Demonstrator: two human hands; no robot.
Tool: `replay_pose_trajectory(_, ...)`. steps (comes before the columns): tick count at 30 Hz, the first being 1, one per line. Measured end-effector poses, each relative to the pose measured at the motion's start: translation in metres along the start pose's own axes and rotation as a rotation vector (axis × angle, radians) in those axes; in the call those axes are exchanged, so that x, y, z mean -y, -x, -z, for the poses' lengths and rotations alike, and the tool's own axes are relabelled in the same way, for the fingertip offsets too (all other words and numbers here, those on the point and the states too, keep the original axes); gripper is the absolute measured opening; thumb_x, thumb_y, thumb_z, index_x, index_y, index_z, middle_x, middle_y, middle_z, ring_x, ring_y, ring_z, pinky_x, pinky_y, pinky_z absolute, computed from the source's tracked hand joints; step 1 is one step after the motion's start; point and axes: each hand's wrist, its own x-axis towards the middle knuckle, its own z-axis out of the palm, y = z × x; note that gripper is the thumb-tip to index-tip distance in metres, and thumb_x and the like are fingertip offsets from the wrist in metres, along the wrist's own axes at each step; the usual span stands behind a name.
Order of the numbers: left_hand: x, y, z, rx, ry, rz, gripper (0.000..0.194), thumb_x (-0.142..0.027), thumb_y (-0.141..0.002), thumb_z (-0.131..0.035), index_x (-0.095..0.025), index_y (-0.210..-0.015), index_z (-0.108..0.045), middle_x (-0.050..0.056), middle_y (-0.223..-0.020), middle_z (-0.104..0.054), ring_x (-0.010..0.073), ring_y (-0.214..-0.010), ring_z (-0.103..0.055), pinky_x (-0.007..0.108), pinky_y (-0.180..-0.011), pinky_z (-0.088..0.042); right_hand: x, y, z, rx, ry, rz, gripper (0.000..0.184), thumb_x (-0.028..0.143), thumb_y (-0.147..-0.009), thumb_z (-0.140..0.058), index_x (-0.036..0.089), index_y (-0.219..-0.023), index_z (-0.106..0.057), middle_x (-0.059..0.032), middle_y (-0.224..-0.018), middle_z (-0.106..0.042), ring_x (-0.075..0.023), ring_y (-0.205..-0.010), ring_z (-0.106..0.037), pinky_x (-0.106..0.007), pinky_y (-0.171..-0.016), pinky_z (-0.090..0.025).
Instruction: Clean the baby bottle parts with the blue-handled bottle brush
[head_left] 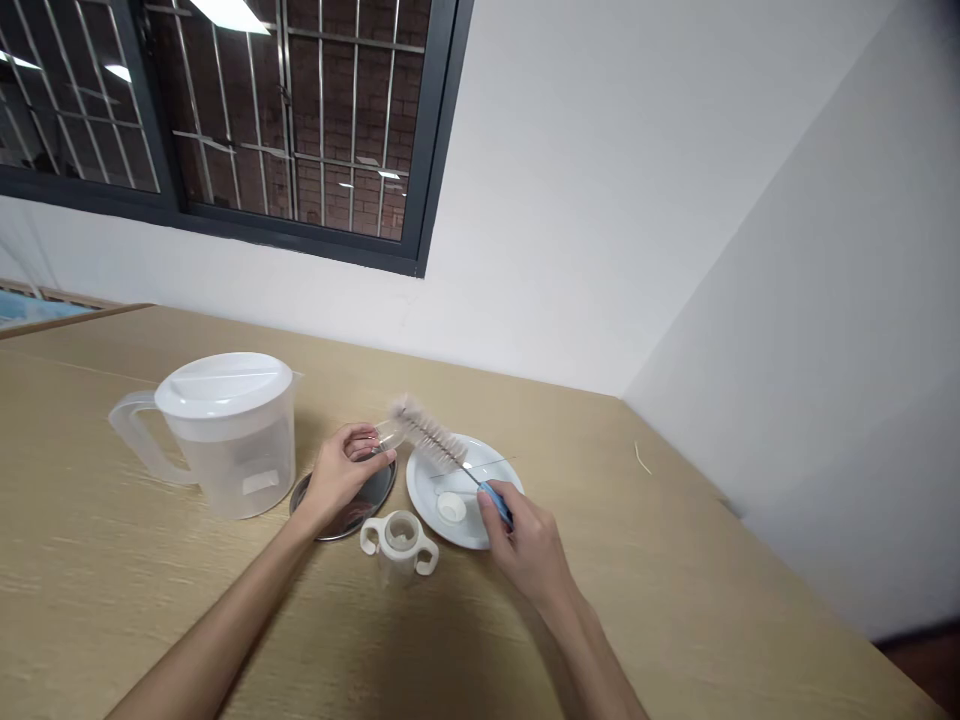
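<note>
My right hand (523, 540) is closed round the blue handle of a bottle brush (433, 436). Its pale bristles point up and left, over a white plate (487, 530). Between the fingers of my left hand (346, 470) is a clear plastic cover (390, 433), its far side overlapped by the brush tip; whether they touch I cannot tell. Beneath my left hand lies a round metal tray (373, 500). Close in front of both hands stands a clear baby bottle (398, 548) with a cream two-handled collar, its top open. On the plate are a small white round piece (451, 507) and a thin wire-like stick.
A translucent lidded pitcher (240, 450) stands left of the tray, its handle facing left. Toward the right of the wooden table (675, 590) lies a thin pale strip (642, 458). A white wall (555, 200) and a barred window (300, 120) border the back.
</note>
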Motion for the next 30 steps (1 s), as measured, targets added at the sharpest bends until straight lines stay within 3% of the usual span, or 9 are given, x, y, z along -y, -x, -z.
replay_pose_trajectory(8, 0.0, -0.002, 0.001, 0.01, 0.015, -0.027, 0.062, -0.04, -0.06, -0.086, -0.014, -0.111, -0.061, 0.012, -0.103, -0.071, 0.0233, -0.094, -0.07, 0.04, -0.089, -0.056, -0.01, -0.003, 0.004, -0.112, 0.028, -0.101, 0.038, 0.045, -0.097, -0.04, 0.017, -0.101, -0.064, -0.0054, -0.076, -0.069, -0.0163, -0.06, -0.059, -0.025, -0.059, -0.04)
replay_pose_trajectory(11, 0.002, -0.003, 0.001, 0.013, 0.015, -0.081, 0.064, -0.038, -0.062, -0.084, -0.015, -0.116, -0.059, 0.012, -0.107, -0.069, 0.0225, -0.098, -0.068, 0.04, -0.093, -0.055, -0.006, 0.0, 0.004, -0.143, -0.03, -0.062, 0.036, 0.044, -0.097, -0.041, 0.017, -0.103, -0.064, -0.004, -0.073, -0.067, -0.0152, -0.057, -0.057, -0.025, -0.059, -0.041)
replay_pose_trajectory(17, -0.001, 0.0, -0.001, 0.034, 0.046, -0.095, 0.056, -0.037, -0.063, -0.084, -0.015, -0.109, -0.06, 0.012, -0.109, -0.069, 0.0228, -0.101, -0.068, 0.04, -0.096, -0.053, 0.001, 0.004, -0.001, -0.035, -0.024, 0.051, 0.03, 0.039, -0.098, -0.043, 0.018, -0.104, -0.063, -0.004, -0.077, -0.068, -0.0138, -0.06, -0.058, -0.024, -0.06, -0.041)
replay_pose_trajectory(23, -0.004, -0.001, -0.001, 0.056, 0.071, -0.082, 0.058, -0.035, -0.064, -0.084, -0.014, -0.112, -0.059, 0.014, -0.112, -0.07, 0.0238, -0.102, -0.068, 0.042, -0.098, -0.052, -0.01, 0.001, 0.0, -0.174, 0.013, -0.058, 0.033, 0.043, -0.097, -0.044, 0.016, -0.101, -0.064, -0.0035, -0.072, -0.066, -0.014, -0.057, -0.057, -0.024, -0.058, -0.041)
replay_pose_trajectory(27, -0.002, -0.001, 0.0, 0.073, 0.039, -0.079, 0.059, -0.036, -0.065, -0.084, -0.014, -0.114, -0.06, 0.015, -0.114, -0.071, 0.0251, -0.104, -0.068, 0.044, -0.1, -0.05, -0.007, 0.002, -0.001, -0.239, -0.053, 0.021, 0.026, 0.037, -0.096, -0.048, 0.016, -0.1, -0.063, 0.0009, -0.065, -0.061, -0.0111, -0.051, -0.052, -0.022, -0.055, -0.04)
replay_pose_trajectory(30, -0.003, -0.001, 0.002, 0.111, 0.059, -0.068, 0.059, -0.038, -0.068, -0.082, -0.015, -0.117, -0.059, 0.016, -0.118, -0.07, 0.0264, -0.11, -0.066, 0.044, -0.101, -0.049, -0.002, 0.002, -0.002, -0.179, -0.062, 0.087, 0.022, 0.034, -0.097, -0.048, 0.017, -0.1, -0.063, 0.0003, -0.068, -0.063, -0.0103, -0.052, -0.052, -0.022, -0.055, -0.039)
